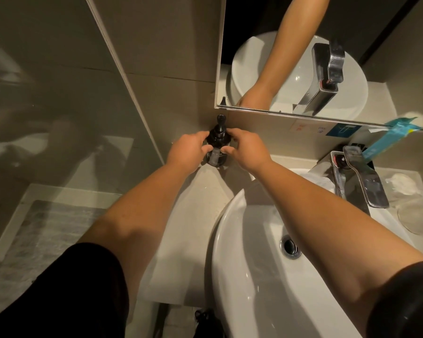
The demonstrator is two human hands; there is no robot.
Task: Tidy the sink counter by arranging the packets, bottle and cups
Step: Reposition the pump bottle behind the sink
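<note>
Both hands clasp the dark pump bottle [216,145] standing upright at the counter's [195,191] back corner, 12 o'clock from the viewer: left hand [189,150] wrapped on its 9 o'clock side, right hand [246,148] on its 3 o'clock side. 2 clear cups [418,215] sit beside the tap [362,176], at 3 o'clock from the bottle.

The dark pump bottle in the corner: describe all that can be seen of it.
The pump bottle is dark, nearly black, and looks like glossy plastic or glass, with a black pump head on top and a pale label low on its front. It stands upright on the counter in the back corner, left of the basin. The left hand and right hand clasp it from both sides.
</note>
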